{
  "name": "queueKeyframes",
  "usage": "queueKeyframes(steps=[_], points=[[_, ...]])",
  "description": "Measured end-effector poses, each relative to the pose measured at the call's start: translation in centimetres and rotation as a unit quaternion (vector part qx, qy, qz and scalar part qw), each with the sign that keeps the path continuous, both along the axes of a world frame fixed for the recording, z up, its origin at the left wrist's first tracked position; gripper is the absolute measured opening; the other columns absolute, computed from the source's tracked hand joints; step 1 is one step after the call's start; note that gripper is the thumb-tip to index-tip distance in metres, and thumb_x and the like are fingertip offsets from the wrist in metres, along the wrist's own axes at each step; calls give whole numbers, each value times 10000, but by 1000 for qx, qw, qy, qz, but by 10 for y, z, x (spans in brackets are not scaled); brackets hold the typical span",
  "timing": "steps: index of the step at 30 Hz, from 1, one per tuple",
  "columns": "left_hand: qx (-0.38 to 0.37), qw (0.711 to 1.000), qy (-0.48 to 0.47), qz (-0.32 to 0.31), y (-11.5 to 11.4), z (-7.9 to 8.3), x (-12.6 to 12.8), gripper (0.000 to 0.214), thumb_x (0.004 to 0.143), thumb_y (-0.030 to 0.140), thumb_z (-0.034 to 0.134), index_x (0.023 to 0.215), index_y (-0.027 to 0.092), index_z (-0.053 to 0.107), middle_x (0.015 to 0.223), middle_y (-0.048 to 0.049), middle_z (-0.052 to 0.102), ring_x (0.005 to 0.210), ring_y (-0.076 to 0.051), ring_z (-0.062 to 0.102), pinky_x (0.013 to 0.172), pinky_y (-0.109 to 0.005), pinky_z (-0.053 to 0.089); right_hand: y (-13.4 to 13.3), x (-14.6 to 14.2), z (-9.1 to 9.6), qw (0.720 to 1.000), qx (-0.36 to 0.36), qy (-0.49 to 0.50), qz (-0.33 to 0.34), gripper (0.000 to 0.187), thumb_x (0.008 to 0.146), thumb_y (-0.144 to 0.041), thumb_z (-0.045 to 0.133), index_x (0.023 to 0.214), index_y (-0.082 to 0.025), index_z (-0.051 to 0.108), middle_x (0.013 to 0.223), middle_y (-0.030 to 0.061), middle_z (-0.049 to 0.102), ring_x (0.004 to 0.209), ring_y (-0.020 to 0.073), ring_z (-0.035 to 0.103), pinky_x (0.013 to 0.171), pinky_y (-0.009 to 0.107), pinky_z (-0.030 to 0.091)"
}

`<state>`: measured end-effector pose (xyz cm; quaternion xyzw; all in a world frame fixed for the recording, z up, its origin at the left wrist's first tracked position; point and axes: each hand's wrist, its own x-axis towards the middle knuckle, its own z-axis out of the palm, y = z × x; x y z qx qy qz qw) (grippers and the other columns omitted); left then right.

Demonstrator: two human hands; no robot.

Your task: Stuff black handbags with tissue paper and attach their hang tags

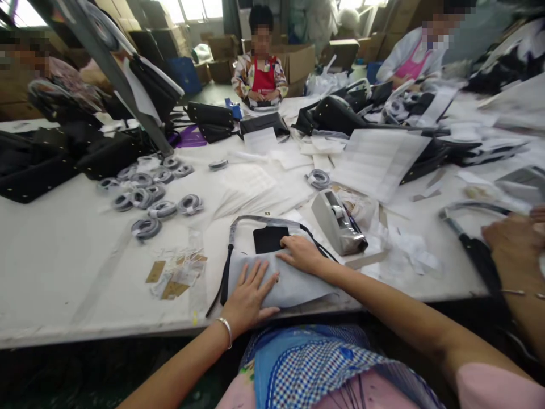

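Note:
A grey fabric-wrapped bag [293,284] lies at the near edge of the white table [55,267], with a black patch [269,239] showing at its top and a black strap trailing left. My left hand [250,295] rests flat on the grey wrap, fingers spread. My right hand [301,253] presses on the wrap's upper edge beside the black patch. Neither hand grips anything.
A tape dispenser [338,222] stands right of the bag. Several coiled straps [147,199] and small tags [174,278] lie to the left. Paper sheets [374,162] and black bags [332,113] cover the far table. A co-worker's hand [513,244] is at right; other people sit beyond.

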<state>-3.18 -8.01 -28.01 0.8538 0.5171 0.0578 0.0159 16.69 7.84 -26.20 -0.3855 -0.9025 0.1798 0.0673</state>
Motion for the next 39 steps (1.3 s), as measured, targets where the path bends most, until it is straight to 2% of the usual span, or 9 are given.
queueKeyframes(steps=[7,11,15,18,21,23,31,36,39], points=[[10,1000,-1,-8,2,-3,-4,832,855,685,493,1529,299,195,1594,-158,218,1464,-355,199,1148,-599,225,48,-27,6,991,15,0,-132,292,945,-363,545,1059,-118,655,1075,172,662,1019,256,618,880,327,447],[8,1000,-1,-7,2,-6,-4,841,850,701,482,1530,310,179,1591,-157,227,1457,-359,218,1136,-609,247,77,-51,11,991,-3,26,-134,350,916,-333,590,1208,-142,616,1131,138,672,1070,242,618,912,303,447],[9,1000,-2,-1,2,-3,-3,867,835,693,522,1531,312,173,1586,-152,247,1455,-358,223,1135,-607,262,77,-65,13,986,-8,69,-151,401,940,-277,541,1322,-156,526,1253,127,622,1088,197,614,956,288,432],[14,1000,-8,1,1,-3,-4,867,835,682,536,1531,320,169,1586,-141,254,1453,-356,233,1134,-603,275,65,-63,7,984,-15,87,-157,285,947,-282,519,1174,-147,626,1198,146,643,1099,228,610,981,324,418],[18,1000,-13,1,1,-4,-4,871,829,677,550,1530,328,169,1586,-131,259,1449,-354,244,1135,-601,278,61,-58,0,984,-55,94,-139,216,878,-334,631,958,-150,711,1076,150,695,1067,276,631,971,356,431],[18,1000,-16,3,1,-6,-4,870,826,677,556,1529,331,177,1585,-130,261,1448,-355,247,1134,-601,280,65,-56,-3,983,-87,113,-118,212,850,-339,663,948,-162,726,1096,137,707,1086,281,631,977,356,434],[39,999,-24,-1,1,-11,-5,867,831,688,536,1530,326,173,1593,-119,245,1452,-347,241,1142,-581,276,66,-56,14,945,-210,244,-59,484,938,-427,523,1347,-168,518,996,77,762,892,194,713,791,318,546],[41,999,-31,-2,1,-10,-6,841,852,696,489,1532,310,180,1590,-130,248,1449,-350,245,1142,-582,262,27,-36,31,929,-231,289,26,356,889,-376,590,1162,-169,684,1144,78,724,1099,219,661,1008,374,474],[32,999,-37,-2,1,-7,-6,818,859,694,474,1527,300,212,1582,-137,265,1451,-351,238,1149,-587,242,-3,-13,32,938,-194,262,120,342,886,-202,550,1198,-212,691,1265,63,667,1224,207,585,1108,381,385]])
